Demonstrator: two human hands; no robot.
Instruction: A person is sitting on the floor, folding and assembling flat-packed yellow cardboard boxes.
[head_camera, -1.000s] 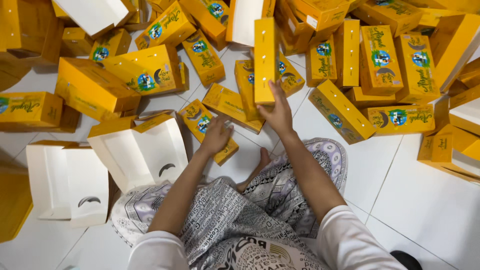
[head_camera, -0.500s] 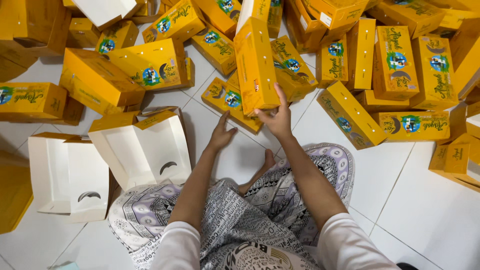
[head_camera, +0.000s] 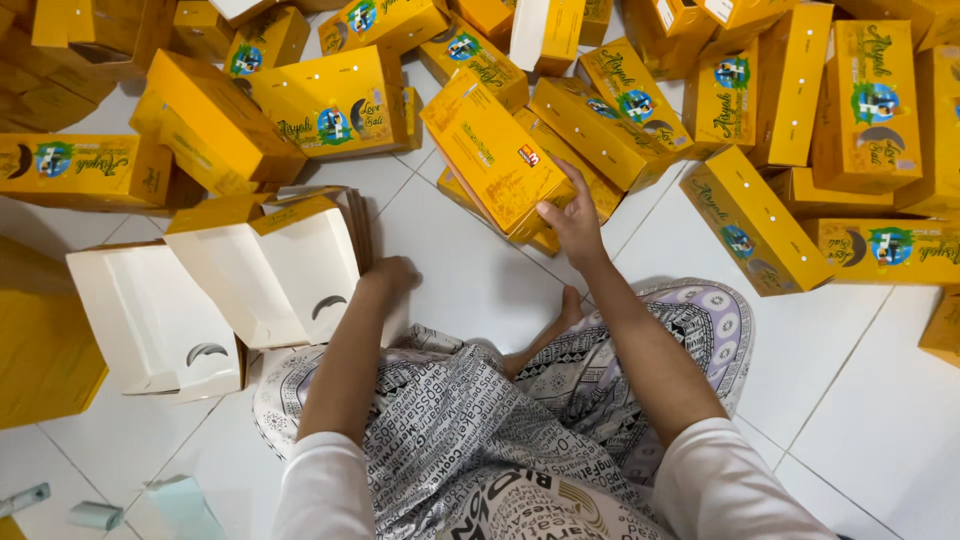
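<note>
The right hand (head_camera: 575, 222) rests its spread fingers on the near corner of a yellow folded cardboard box (head_camera: 493, 150), which lies tilted on other yellow boxes toward the far side of the white tiled floor (head_camera: 470, 270); the grip is loose, touching rather than pinching. The left hand (head_camera: 388, 278) is curled against the right edge of a stack of flat, unfolded white-and-yellow cardboard blanks (head_camera: 268, 265) at the near left; whether it grips them I cannot tell. A heap of assembled yellow boxes (head_camera: 760, 215) spreads across the far floor.
</note>
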